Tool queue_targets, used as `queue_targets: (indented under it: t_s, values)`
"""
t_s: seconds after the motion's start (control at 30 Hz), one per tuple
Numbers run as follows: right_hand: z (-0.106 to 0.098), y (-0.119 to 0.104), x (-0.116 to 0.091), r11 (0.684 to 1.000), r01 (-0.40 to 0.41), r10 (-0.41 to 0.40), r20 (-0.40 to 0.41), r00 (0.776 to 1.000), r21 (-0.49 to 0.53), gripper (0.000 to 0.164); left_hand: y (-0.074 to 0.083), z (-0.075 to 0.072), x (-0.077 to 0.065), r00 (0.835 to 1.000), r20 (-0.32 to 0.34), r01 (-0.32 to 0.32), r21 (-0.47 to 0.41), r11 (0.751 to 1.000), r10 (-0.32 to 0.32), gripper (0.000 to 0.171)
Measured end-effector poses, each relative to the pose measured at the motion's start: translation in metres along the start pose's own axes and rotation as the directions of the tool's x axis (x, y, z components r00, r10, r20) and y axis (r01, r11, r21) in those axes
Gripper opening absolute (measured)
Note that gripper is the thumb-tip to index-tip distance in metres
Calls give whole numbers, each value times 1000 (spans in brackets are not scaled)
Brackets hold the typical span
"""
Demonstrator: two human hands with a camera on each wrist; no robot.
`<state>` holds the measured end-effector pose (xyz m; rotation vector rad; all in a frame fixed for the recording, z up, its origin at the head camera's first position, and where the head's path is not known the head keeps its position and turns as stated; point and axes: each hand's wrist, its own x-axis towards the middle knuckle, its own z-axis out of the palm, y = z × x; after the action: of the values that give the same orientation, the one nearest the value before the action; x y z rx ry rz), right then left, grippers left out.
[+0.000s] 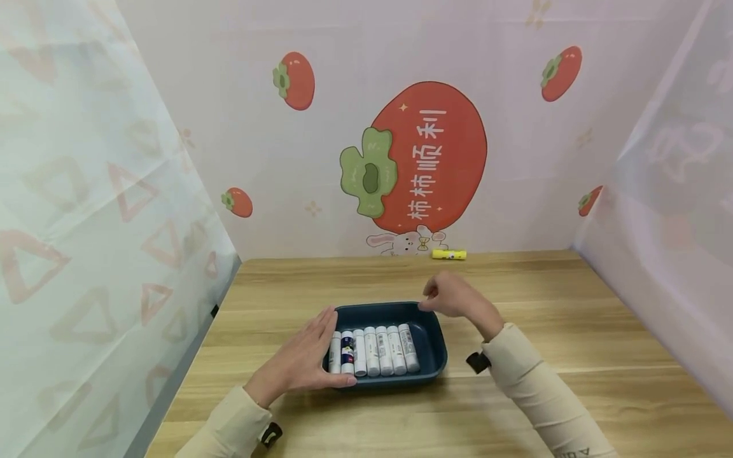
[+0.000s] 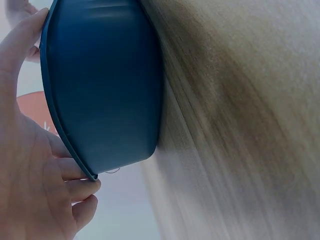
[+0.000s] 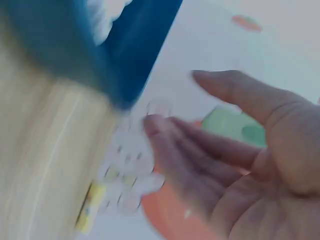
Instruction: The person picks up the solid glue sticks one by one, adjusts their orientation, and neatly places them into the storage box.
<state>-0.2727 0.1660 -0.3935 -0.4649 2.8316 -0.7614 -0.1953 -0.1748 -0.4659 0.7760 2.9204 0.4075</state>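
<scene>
A dark blue tray [image 1: 431, 356] stands on the wooden table with several glue sticks [image 1: 385, 350] lying side by side in it. Most are white; one has a dark blue label [image 1: 347, 352]. My left hand [image 1: 306, 356] rests on the tray's left end, thumb at the near edge and fingers along the far left rim. In the left wrist view the left hand [image 2: 35, 165] lies along the rim with the fingers nearly straight. My right hand [image 1: 458, 296] is over the far right corner; the right wrist view shows this hand [image 3: 225, 160] holding nothing, thumb and fingers apart.
A yellow glue stick [image 1: 449, 254] lies at the table's back edge, against a white backdrop [image 1: 321, 191] printed with persimmons. White sheets close in the left [image 1: 86, 222] and right sides [image 1: 676, 222]. The wooden table [image 1: 544, 331] extends to the right of the tray.
</scene>
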Motion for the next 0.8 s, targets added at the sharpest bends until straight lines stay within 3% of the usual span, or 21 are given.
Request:
queue_targets:
  t_s: [0.13,0.3,0.53,0.8]
  values:
    - [-12,29,16,990,141,-138,-89,986,23,34,-1,-1,-1,1000,-3,4,14,1000,-4,135]
    - [-21,70,34,981,190,-194,-193,962,-38,35,-1,0,-1,1000,2,-9,25,1000,9,137]
    - [-31,123,61,978,136,-178,-289,941,-160,36,0,-1,-1,1000,1,-3,23,1000,3,135]
    - [-34,156,87,981,9,-54,-229,972,-195,41,2,-2,-3,1000,3,3,6,1000,-3,134]
